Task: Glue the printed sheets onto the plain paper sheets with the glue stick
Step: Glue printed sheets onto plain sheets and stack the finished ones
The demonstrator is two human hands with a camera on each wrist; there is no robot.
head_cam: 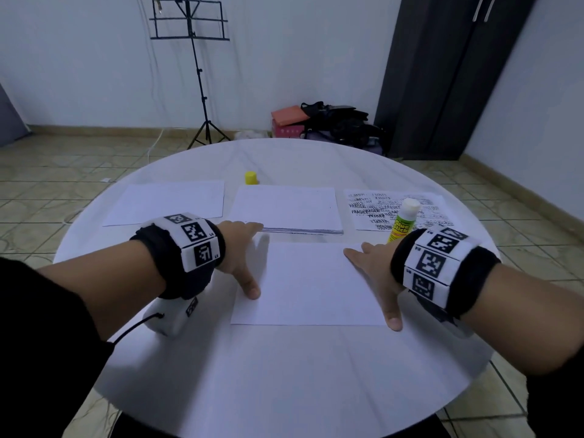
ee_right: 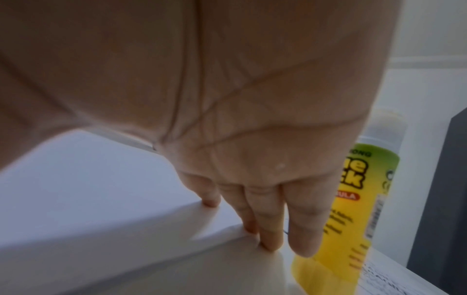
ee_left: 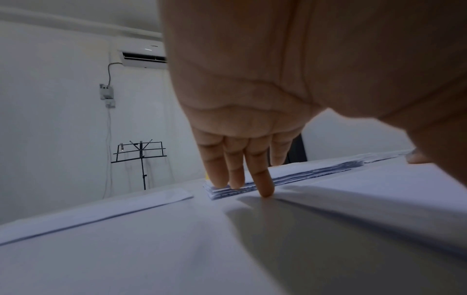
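Although the round white table (head_cam: pixel 284 374) shows nearly whole from the head view, its near edge is cut off by the frame and both forearms cover parts of its sides. A plain sheet (head_cam: pixel 309 282) lies in front of the person, flanked by the two hands. Beyond it lies a stack of paper (head_cam: pixel 286 208) with a blank top face; whether its lower sheets are printed cannot be told, though dark lines show along its edge in the left wrist view. Another plain sheet (head_cam: pixel 167 202) lies to the left, and printed sheets (head_cam: pixel 373 207) lie to the right, their text too blurred to read fully. The glue stick (head_cam: pixel 403 221) stands upright and uncapped at the near edge of the printed sheets, its base hidden behind the right wrist. A yellow cap (head_cam: pixel 251 178) stands behind the stack.

The left hand (head_cam: pixel 241 257) is spread flat, holding nothing, fingertips touching the stack's near left corner, thumb on the front sheet's left edge. The right hand (head_cam: pixel 376 270) is likewise splayed wide and empty, fingers (ee_right: pixel 271 233) pressing the sheet's far right corner, thumb at its near right corner.
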